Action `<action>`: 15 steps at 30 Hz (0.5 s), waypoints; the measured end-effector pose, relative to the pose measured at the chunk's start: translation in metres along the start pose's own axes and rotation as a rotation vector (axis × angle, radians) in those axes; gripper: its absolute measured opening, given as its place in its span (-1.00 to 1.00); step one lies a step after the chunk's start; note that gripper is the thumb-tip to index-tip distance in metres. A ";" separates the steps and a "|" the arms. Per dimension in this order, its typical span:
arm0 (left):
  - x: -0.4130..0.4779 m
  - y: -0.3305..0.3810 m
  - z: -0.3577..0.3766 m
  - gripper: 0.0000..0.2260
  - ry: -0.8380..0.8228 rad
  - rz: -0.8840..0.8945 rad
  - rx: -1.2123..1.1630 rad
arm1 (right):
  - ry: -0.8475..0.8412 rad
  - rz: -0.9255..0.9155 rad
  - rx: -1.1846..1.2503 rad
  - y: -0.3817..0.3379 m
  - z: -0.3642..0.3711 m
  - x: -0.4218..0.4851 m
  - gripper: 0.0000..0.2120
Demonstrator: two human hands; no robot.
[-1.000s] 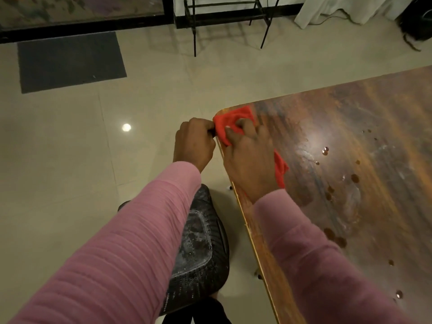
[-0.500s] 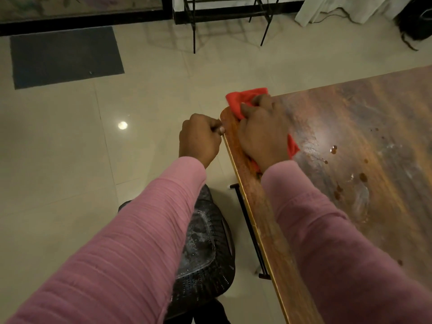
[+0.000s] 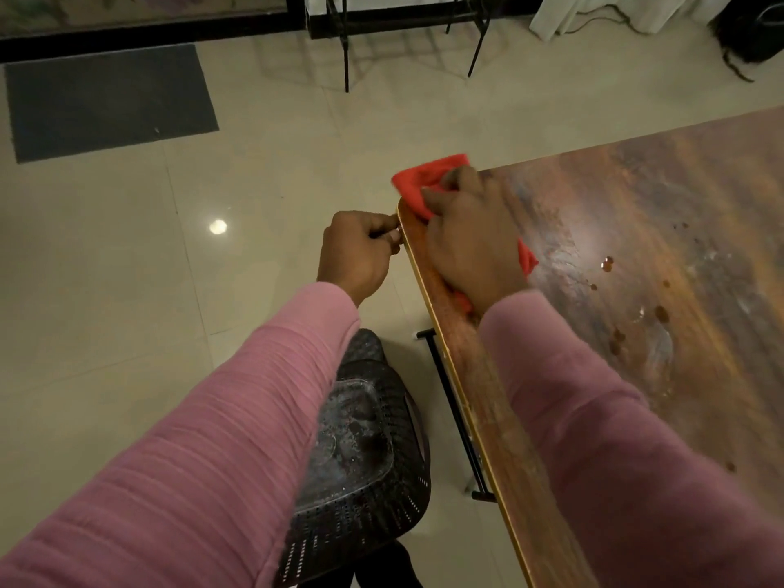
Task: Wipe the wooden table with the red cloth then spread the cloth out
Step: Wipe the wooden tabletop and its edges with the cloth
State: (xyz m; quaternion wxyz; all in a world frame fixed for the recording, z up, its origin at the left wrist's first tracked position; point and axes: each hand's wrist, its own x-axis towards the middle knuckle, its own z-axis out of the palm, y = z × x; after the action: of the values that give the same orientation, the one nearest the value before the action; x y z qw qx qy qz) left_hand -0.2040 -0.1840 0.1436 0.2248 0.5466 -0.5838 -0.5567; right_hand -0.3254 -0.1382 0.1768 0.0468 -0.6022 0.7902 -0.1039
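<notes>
Since a second ago the red cloth (image 3: 424,180) has been pushed further along the bench (image 3: 636,231) and is now sat right on the far-left corner, with its far edge sticking out past the corner over the floor (image 3: 127,290). The left hand (image 3: 356,252) has been taken off the cloth as well.

The right hand (image 3: 471,248) is laid palm-down on the cloth, fairly flat, with the fingers only a bit bent and pressed into the fabric. Bits of red can be seen beyond the fingertips, at the right of the hand and under the wrist. The left hand is curled into a loose fist just off the bench, and its fingertips are touching the left edge, near the cloth but apart from it. Both arms are covered by pink sleeves (image 3: 220,439).

The bench top is dark streaky wood, and a few drops (image 3: 607,264) and smeared spots are scattered right of the cloth. A black bar (image 3: 454,413) is fixed under the left edge. A black perforated chair (image 3: 360,451) is parked below the left arm. The floor is pale tile, with a light reflection (image 3: 217,226) left of the hands. A dark mat (image 3: 106,99) is laid at far left, thin black metal legs (image 3: 345,57) are seen at the far side, and white fabric (image 3: 594,14) is bunched at far right.
</notes>
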 end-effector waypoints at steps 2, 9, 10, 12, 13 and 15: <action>0.001 -0.005 -0.004 -0.73 -0.033 -0.037 -0.064 | -0.024 -0.148 -0.001 -0.005 0.002 -0.016 -0.68; -0.002 -0.016 -0.009 -0.46 -0.116 -0.076 -0.120 | 0.005 0.071 0.007 0.014 -0.007 -0.002 -0.64; -0.002 -0.017 -0.008 -0.44 -0.115 -0.076 -0.130 | 0.000 0.039 -0.003 0.010 -0.006 -0.006 -0.63; -0.003 -0.016 -0.007 -0.44 -0.110 -0.071 -0.137 | -0.043 -0.101 0.004 0.002 -0.004 -0.025 -0.65; -0.004 -0.016 -0.007 -0.44 -0.110 -0.065 -0.137 | -0.060 -0.162 0.024 0.001 -0.004 -0.036 -0.67; -0.005 -0.014 -0.007 -0.44 -0.119 -0.061 -0.136 | -0.087 -0.224 0.052 0.004 -0.006 -0.055 -0.68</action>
State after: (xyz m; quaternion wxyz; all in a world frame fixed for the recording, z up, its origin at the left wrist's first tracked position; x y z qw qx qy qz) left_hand -0.1908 -0.1796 0.1350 0.2092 0.5137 -0.5400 -0.6330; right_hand -0.3152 -0.0833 0.1785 0.0849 -0.6892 0.7122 -0.1026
